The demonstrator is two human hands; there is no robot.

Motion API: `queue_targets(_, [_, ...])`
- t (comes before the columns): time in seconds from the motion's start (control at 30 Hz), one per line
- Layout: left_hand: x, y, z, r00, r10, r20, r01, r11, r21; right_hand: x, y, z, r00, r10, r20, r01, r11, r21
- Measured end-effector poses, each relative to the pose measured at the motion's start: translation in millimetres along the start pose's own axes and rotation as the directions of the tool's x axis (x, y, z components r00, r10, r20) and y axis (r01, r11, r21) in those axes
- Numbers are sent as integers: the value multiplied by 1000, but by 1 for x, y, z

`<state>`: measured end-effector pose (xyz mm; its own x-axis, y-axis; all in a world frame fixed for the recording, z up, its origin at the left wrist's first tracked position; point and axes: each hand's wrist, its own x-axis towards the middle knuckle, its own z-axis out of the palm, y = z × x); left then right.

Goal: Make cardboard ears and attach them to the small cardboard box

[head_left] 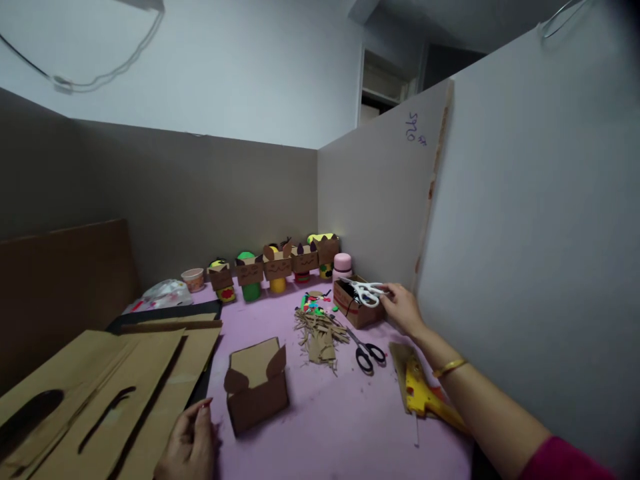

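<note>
My right hand reaches to the small open cardboard box, with its fingers closed on the white-handled scissors over the box top. Low on the left, my left hand is loosely closed, thumb and forefinger close together, and nothing shows in it. Just right of it stands a brown cardboard box head with two leaf-shaped ears and an open top. Black-handled scissors lie on the purple table cover, beside a pile of cardboard scraps.
A yellow glue gun lies at right on a cardboard piece. Large cardboard sheets cover the left side. Several cardboard-headed figures line the back, near a pink bottle, a cup and a plastic bag. Grey partitions stand behind.
</note>
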<state>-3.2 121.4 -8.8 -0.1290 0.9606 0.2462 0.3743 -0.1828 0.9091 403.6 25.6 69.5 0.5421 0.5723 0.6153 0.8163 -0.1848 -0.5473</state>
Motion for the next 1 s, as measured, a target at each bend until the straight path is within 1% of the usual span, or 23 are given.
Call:
queue_targets(0.1, [-4, 2, 0, 1000, 22, 6, -21, 998, -63, -1, -2, 9, 999, -38, 19, 39, 997, -67])
queue_targets(0.23, [-10, 6, 0, 999, 35, 24, -33, 997, -67, -12, -9, 18, 991, -114, 71, 121, 987, -105])
queue_targets(0.33, [-12, 8, 0, 999, 34, 33, -32, 997, -70, -15, -8, 17, 979, -164, 121, 181, 973, -146])
queue_targets(0.43, [-14, 10, -1, 998, 37, 45, -34, 997, -71, -12, -1, 14, 975, -168, 146, 197, 958, -208])
queue_targets(0.57, [-14, 12, -2, 997, 43, 59, -39, 997, -70, -8, 7, 11, 977, -143, 161, 185, 939, -291])
queue_targets(0.7, [-11, 9, -2, 997, 45, 70, -41, 997, -63, -5, 5, 11, 972, -103, 211, 176, 914, -366])
queue_targets(0.87, [-5, 3, -1, 996, 25, 81, -22, 999, -35, 8, -7, 13, 967, 16, 253, 118, 855, -505])
queue_targets(1.0, [-1, 0, 0, 993, -18, 114, 17, 1000, 14, 25, -15, 18, 946, 114, 302, 92, 802, -590])
